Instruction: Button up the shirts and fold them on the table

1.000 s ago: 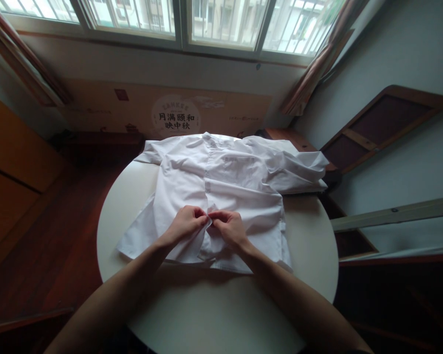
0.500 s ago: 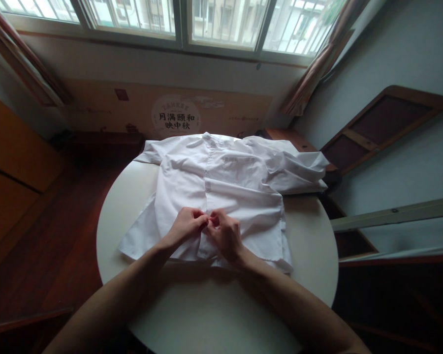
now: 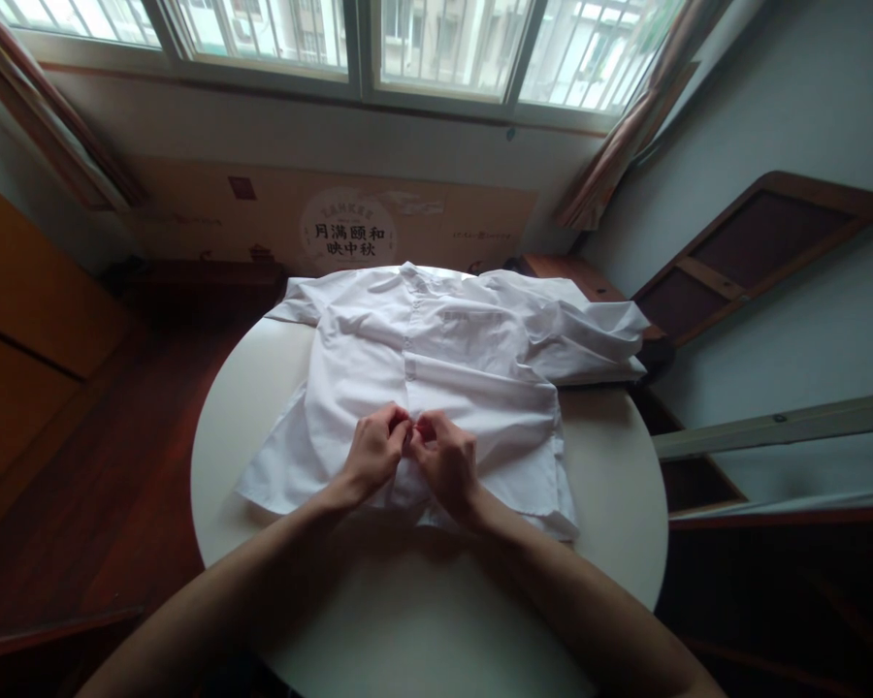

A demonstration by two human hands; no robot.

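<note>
A white button-up shirt (image 3: 466,334) lies spread front side up, its collar toward the window and its hem toward me. My left hand (image 3: 375,448) is closed in a pinch at the lower part of the front opening. Right beside it, my right hand (image 3: 445,460) pinches the same spot, and the fingertips of both hands meet there. They grip the placket edge; any button between the fingers is too small and hidden to make out. Above my hands the placket runs straight up to the collar. The right-hand sleeve is rumpled.
The shirt rests on a round white table (image 3: 240,388). Behind it, a printed cardboard panel (image 3: 472,208) stands below a barred window. An orange cabinet (image 3: 36,359) is at the left, and a wooden frame (image 3: 763,233) leans at the right wall.
My left hand has turned slightly, its wrist drawn a little toward the right and its fingers more upright at the placket. My right hand and the shirt stay nearly the same.
</note>
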